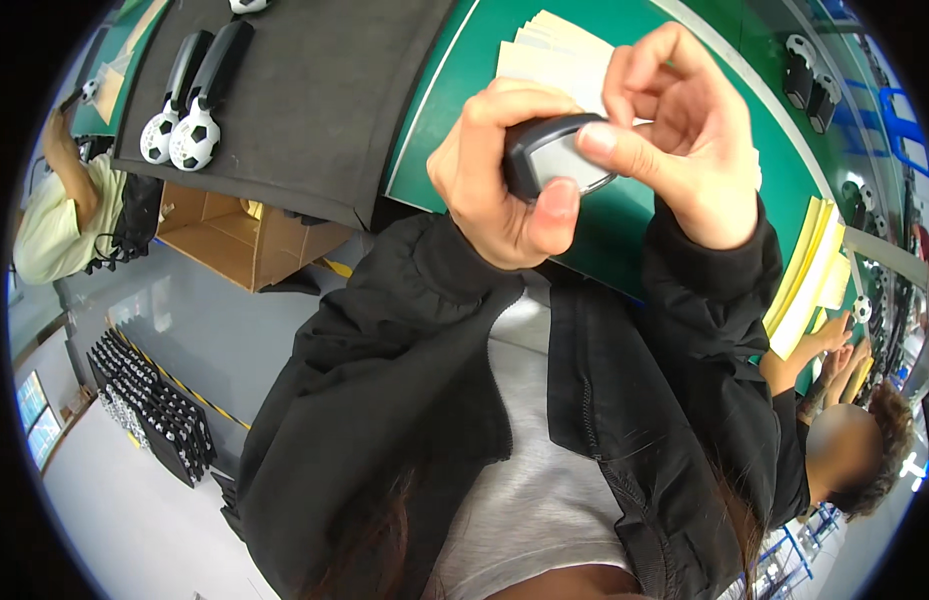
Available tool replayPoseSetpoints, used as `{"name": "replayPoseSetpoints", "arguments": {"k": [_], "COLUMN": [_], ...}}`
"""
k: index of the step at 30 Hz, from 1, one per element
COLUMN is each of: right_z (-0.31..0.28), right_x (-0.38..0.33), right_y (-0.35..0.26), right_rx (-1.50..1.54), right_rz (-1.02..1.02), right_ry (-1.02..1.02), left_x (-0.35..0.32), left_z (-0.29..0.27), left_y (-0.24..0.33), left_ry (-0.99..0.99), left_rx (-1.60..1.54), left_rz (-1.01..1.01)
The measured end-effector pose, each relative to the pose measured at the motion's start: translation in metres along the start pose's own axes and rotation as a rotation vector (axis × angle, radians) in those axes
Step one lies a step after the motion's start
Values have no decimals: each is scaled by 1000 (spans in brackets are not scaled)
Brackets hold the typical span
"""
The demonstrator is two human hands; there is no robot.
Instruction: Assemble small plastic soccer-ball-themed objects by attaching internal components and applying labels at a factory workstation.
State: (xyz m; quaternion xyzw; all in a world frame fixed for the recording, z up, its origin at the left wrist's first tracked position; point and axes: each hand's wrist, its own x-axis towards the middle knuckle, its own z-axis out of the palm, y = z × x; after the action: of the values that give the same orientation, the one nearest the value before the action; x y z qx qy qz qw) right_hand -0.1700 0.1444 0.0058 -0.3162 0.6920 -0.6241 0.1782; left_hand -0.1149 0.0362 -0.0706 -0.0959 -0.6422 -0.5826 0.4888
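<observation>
My left hand (479, 165) is wrapped round a black rounded piece with a flat grey face (562, 163), just above the green table. Its thumb lies along the near edge of the grey face. From the right, my right hand (696, 130) reaches over, its thumb tip touching the grey face at the right end. The fingers of that hand are loosely curled, apart from the thumb, and I see nothing clear between them. Pale yellow sheets (549, 55) lie fanned out on the green table (444, 110) behind my hands.
On the black mat (324, 90) at left lie black-handled pieces with football-patterned heads (195, 138). Below it stands an open cardboard box (219, 240). More yellow sheets (799, 280) lie at right, near a co-worker (834, 450). Another person (69, 220) is at far left.
</observation>
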Motion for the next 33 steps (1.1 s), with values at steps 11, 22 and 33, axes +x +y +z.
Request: {"name": "replayPoseSetpoints", "arguments": {"k": [11,22,33], "right_z": [-29,-140,-48], "right_x": [72,261,24], "right_y": [29,189,109], "right_rx": [-304,-1125,-1227], "right_rz": [-289,-471,-247], "right_ry": [-112,562,152], "left_x": [35,133,160], "left_z": [-60,-104,-108], "left_y": [16,-71,-211], "left_ry": [-154,-553,-794], "left_rx": [362,899,1243], "left_rz": [-177,196,470]}}
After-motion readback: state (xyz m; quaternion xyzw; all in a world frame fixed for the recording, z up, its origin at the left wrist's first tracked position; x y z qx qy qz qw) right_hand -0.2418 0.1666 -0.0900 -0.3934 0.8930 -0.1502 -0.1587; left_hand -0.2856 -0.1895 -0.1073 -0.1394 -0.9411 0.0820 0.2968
